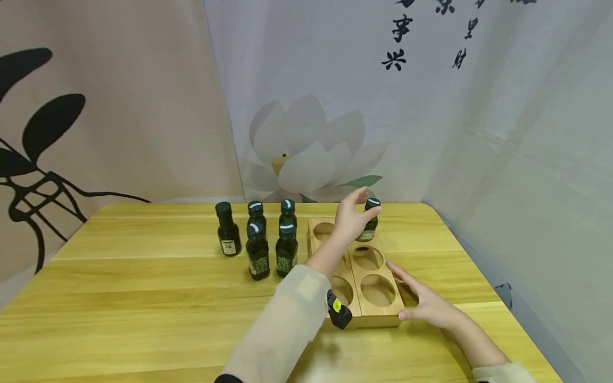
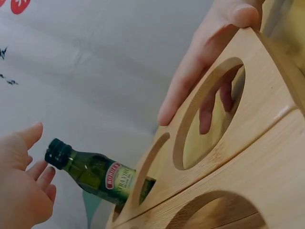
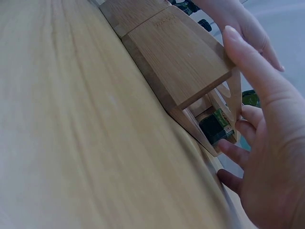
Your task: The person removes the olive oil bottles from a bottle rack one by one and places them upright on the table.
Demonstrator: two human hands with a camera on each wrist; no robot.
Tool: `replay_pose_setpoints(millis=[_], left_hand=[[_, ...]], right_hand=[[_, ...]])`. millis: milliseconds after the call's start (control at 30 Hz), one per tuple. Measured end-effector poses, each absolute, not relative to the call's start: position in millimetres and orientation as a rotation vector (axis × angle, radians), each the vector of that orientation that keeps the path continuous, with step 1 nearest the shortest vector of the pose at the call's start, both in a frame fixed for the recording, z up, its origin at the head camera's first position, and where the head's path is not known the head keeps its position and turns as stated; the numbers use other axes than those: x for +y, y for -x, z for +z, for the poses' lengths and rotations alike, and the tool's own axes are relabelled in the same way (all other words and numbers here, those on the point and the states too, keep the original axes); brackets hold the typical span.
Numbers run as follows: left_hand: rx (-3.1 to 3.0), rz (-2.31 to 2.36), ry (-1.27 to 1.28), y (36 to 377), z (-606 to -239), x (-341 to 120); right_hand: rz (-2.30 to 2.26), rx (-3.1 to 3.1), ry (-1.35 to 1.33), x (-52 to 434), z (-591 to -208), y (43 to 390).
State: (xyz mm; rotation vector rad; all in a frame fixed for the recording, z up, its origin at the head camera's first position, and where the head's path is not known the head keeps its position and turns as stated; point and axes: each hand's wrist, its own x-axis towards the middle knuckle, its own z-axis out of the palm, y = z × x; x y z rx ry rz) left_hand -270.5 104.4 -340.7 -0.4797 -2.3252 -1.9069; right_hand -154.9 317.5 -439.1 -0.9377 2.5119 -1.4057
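A dark green olive oil bottle with a black cap stands in the far right hole of a wooden bottle rack. Beside its cap is my left hand, thumb and fingers spread. In the left wrist view, a gap shows between that hand and the bottle. My right hand holds the rack's right side, thumb at the near corner. Its other fingers reach along and under the top board, partly seen through a round hole. The bottle's base shows inside the rack in the right wrist view.
Left of the rack, several similar bottles stand in two rows. A slimmer dark bottle with a pale label is farthest left. A printed curtain hangs behind the wooden table. My left forearm partly covers the rack's left holes.
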Motion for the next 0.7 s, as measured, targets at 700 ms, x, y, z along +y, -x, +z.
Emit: replay_pose_setpoints(millis=[700], left_hand=[[-2.448, -1.726, 0.527, 281.2, -341.6, 112.0]], right_hand=[[-1.411, 2.512, 0.933, 318.9, -441.4, 156.6]])
